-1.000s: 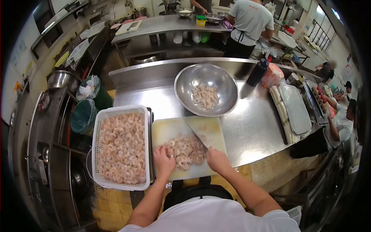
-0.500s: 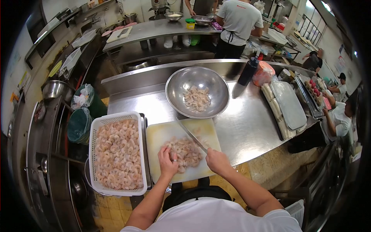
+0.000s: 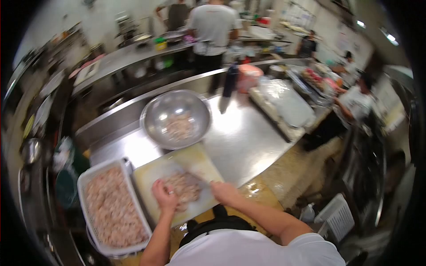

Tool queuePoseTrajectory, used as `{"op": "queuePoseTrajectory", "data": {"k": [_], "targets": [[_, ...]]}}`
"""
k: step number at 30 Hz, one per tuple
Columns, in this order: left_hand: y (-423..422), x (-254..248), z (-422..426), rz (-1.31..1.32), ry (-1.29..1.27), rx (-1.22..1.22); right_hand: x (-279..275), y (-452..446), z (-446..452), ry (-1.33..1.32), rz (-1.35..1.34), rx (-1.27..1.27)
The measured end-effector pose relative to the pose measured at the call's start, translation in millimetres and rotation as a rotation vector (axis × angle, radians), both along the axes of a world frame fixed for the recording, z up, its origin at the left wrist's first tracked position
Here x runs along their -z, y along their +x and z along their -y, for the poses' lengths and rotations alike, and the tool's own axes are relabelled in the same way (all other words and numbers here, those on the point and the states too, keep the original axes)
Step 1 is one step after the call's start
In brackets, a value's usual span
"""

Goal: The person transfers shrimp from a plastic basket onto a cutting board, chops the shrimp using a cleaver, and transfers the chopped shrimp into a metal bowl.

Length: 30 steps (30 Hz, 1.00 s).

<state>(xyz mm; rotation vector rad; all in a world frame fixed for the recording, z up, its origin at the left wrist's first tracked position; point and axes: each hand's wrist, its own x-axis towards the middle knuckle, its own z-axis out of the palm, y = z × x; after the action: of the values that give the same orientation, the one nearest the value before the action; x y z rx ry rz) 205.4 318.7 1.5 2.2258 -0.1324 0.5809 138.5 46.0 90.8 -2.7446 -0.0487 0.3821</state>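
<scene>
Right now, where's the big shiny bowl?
In the head view, the steel bowl sits left of center, just beyond the cutting board.

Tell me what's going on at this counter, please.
A person is working on a pile of shrimp on a cutting board. The right hand holds a knife at the pile; the left hand is at its left side. A white basket full of shrimp sits left of the board, and a metal bowl beyond it holds a smaller heap.

Ceiling lights (image 3: 390,39): bright, upper right
Counter (image 3: 248,150): white glare patches
Bowl (image 3: 197,113): small highlights
Knife (image 3: 196,178): smeared by blur
Frame edges: black corners, lines bowed
</scene>
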Motion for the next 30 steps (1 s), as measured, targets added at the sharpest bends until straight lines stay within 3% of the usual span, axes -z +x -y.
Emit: {"op": "queuePoseTrajectory", "data": {"k": [9, 12, 15, 21, 27, 30], "targets": [[48, -16, 25, -0.125, -0.023, 0.116, -36, -47, -7, 0.136, 0.173, 0.167], [73, 0, 39, -0.161, 0.156, 0.214, -41, -58, -6, 0.178, 0.201, 0.222], [79, -35, 76, -0.179, 0.261, 0.359, -51, -65, -3, 0.196, 0.204, 0.265], [90, -31, 113, -0.204, 0.511, 0.450, -68, -74, 3, 0.228, 0.154, 0.334], [92, 9, 100, -0.148, 0.359, 0.541, -69, -77, 8, 0.252, 0.157, 0.338], [84, 18, 85, -0.300, 0.346, 0.524, -68, -77, 11, 0.246, 0.138, 0.334]]}}
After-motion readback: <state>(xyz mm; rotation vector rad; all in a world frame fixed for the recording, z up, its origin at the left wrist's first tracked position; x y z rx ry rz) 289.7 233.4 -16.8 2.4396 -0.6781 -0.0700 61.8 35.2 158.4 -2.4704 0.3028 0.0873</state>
